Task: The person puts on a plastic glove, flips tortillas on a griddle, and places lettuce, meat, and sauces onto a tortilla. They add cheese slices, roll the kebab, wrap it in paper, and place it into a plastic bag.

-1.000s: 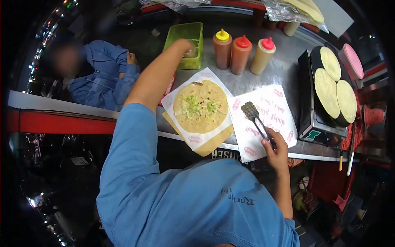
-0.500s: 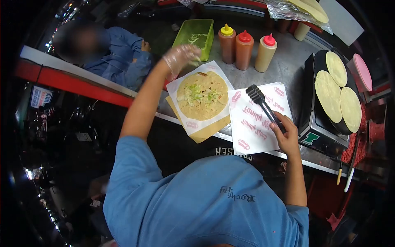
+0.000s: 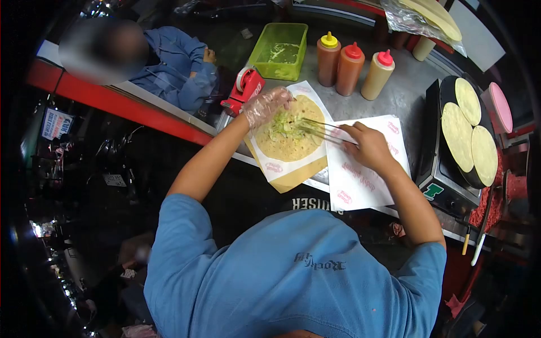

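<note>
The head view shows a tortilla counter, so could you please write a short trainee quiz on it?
1. Multiple choice: which hand holds the tongs? A) left B) right
2. True or false: white paper lies beneath the lettuce-topped tortilla.
3. Count: how many plain tortillas lie on the griddle?

Key: 1. B, the right hand. 2. True. 3. Three.

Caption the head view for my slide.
Right hand holds tongs at lettuce on a tortilla, gloved left hand close by.
</note>
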{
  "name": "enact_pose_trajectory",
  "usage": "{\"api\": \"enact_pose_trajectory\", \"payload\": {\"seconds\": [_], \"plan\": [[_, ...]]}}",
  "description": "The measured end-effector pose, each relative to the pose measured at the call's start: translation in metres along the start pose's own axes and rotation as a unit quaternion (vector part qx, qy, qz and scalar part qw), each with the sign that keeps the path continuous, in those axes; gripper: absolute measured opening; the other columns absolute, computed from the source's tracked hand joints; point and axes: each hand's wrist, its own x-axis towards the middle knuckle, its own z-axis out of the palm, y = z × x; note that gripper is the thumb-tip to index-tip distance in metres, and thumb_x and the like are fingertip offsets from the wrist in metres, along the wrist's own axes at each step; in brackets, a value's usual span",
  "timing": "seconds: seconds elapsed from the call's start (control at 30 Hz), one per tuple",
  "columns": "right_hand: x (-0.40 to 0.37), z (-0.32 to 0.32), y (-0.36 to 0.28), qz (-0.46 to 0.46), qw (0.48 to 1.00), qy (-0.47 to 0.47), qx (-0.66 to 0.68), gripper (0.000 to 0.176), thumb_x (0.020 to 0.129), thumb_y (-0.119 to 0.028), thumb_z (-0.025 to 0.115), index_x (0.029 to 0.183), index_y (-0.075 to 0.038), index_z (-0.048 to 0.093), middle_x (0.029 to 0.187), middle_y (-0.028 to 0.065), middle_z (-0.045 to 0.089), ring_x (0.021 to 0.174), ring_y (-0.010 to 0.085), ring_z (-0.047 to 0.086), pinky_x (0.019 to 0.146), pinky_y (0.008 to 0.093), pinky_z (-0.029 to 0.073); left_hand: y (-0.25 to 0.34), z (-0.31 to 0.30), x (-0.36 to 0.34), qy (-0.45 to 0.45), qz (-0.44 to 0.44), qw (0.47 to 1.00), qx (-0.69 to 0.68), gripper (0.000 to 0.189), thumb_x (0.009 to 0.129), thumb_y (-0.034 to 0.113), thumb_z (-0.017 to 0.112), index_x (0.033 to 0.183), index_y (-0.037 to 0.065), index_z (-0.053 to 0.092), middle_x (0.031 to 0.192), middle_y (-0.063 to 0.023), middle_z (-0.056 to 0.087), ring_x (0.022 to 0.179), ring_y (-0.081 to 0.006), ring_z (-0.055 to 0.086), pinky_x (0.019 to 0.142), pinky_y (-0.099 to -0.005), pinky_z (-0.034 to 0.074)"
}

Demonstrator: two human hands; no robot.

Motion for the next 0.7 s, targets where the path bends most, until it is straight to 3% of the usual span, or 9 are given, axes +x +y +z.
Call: {"api": "enact_pose_trajectory", "payload": {"seconds": [0.1,0.13,0.23,0.33,0.43,0.5,0.57,0.63,0.7], "plan": [[-0.008,-0.017,-0.005,0.079,0.995,-0.014,0.066,0.04,0.087,-0.022,0.074,0.125,-0.011,0.068,0.096,0.0137,0.068,0.084,0.0336,0.069,0.075,0.0426,0.056,0.039,0.021,-0.024,-0.027,-0.017,0.984,0.175,0.038,0.108,0.038,0.047,0.127,0.009,0.061,0.114,-0.0075,0.072,0.106,-0.0207,0.068,0.097,-0.0346,0.05],[-0.012,-0.014,-0.006,0.103,0.99,-0.001,0.092,0.04,0.088,-0.022,0.074,0.126,-0.011,0.068,0.097,0.0135,0.069,0.085,0.0327,0.07,0.076,0.0418,0.055,0.041,0.019,-0.023,-0.047,0.018,0.95,0.309,0.036,0.107,0.035,0.053,0.13,0.01,0.062,0.136,-0.0088,0.065,0.119,-0.0232,0.067,0.1,-0.0356,0.051],[-0.006,0.016,-0.029,0.129,0.985,0.027,0.116,0.04,0.09,-0.023,0.073,0.127,-0.01,0.067,0.098,0.0136,0.069,0.086,0.0337,0.07,0.076,0.0427,0.055,0.05,0.01,-0.04,0.037,0.046,0.95,0.307,0.034,0.105,0.036,0.054,0.129,0.013,0.064,0.134,-0.0094,0.066,0.115,-0.0293,0.068,0.1,-0.0383,0.052],[-0.01,0.036,-0.042,0.128,0.99,0.032,0.059,0.042,0.09,-0.026,0.074,0.128,-0.01,0.066,0.099,0.0141,0.067,0.086,0.0346,0.07,0.075,0.0444,0.055,0.051,0.007,-0.079,0.178,0.007,0.962,0.208,0.03,0.102,0.024,0.06,0.124,0.004,0.065,0.129,-0.0173,0.066,0.113,-0.034,0.067,0.101,-0.0412,0.051],[-0.04,0.026,-0.052,0.188,0.977,0.056,0.082,0.041,0.091,-0.027,0.072,0.127,-0.01,0.066,0.1,0.0149,0.067,0.085,0.0351,0.069,0.075,0.0452,0.055,-0.013,0.008,-0.114,0.167,0.055,0.915,0.363,0.025,0.092,0.012,0.066,0.116,0.003,0.068,0.116,-0.0192,0.067,0.108,-0.0379,0.065,0.097,-0.0413,0.052],[-0.056,0.031,-0.05,0.243,0.965,0.052,0.08,0.04,0.092,-0.027,0.072,0.127,-0.01,0.066,0.1,0.0152,0.067,0.085,0.0351,0.069,0.075,0.0454,0.055,-0.017,0.018,-0.113,0.184,-0.028,0.933,0.307,0.03,0.087,0.008,0.069,0.116,0.003,0.068,0.115,-0.0203,0.067,0.11,-0.0377,0.063,0.1,-0.0429,0.05],[-0.062,0.051,-0.049,0.215,0.972,0.086,0.042,0.048,0.088,-0.025,0.077,0.131,-0.009,0.063,0.096,0.014,0.067,0.082,0.0316,0.069,0.072,0.0409,0.055,-0.004,0.022,-0.111,0.193,-0.051,0.942,0.27,0.032,0.085,0.008,0.071,0.116,0.003,0.068,0.115,-0.0201,0.068,0.112,-0.0373,0.062,0.101,-0.0449,0.049],[-0.068,0.044,-0.052,0.192,0.96,0.173,0.103,0.041,0.091,-0.023,0.074,0.128,-0.008,0.065,0.095,0.0136,0.068,0.079,0.0325,0.069,0.07,0.0418,0.055,0.001,0.02,-0.106,0.176,0.044,0.876,0.446,0.034,0.09,0.015,0.068,0.119,-0.001,0.066,0.119,-0.0233,0.067,0.114,-0.0397,0.062,0.103,-0.0471,0.048],[-0.092,0.009,-0.048,0.187,0.943,0.191,0.2,0.039,0.092,-0.021,0.073,0.127,-0.006,0.065,0.095,0.0143,0.068,0.078,0.0325,0.069,0.07,0.0406,0.055,0.0,0.022,-0.09,0.202,0.003,0.889,0.41,0.036,0.09,0.013,0.069,0.122,-0.003,0.065,0.121,-0.0226,0.066,0.113,-0.0407,0.062,0.103,-0.0471,0.049]]}}
